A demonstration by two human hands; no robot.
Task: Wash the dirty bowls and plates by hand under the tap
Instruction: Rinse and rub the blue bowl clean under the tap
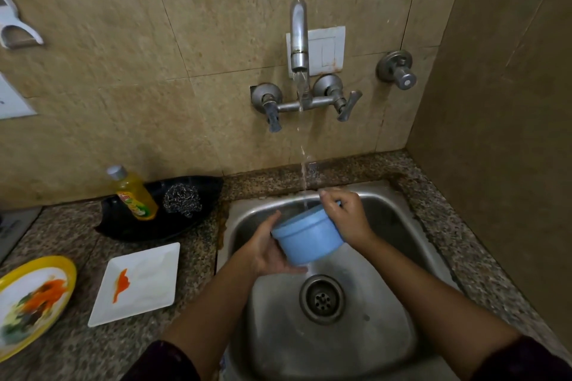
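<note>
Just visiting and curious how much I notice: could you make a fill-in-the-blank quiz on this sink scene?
The left hand and right hand hold a ____ bowl under the running tap.
The steel scrubber lies in the black dish beside a ____ soap bottle.
The square white plate bears an ____ smear.
Missing: blue; yellow; orange.

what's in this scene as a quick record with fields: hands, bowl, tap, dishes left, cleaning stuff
left hand: holds the blue bowl from below
right hand: grips its far rim
bowl: tilted over the sink, under the stream
tap: running
dishes left: white square plate with orange smear, yellow-rimmed plate with food remains, both on the counter
cleaning stuff: yellow soap bottle, steel scrubber, in a black tray
</note>
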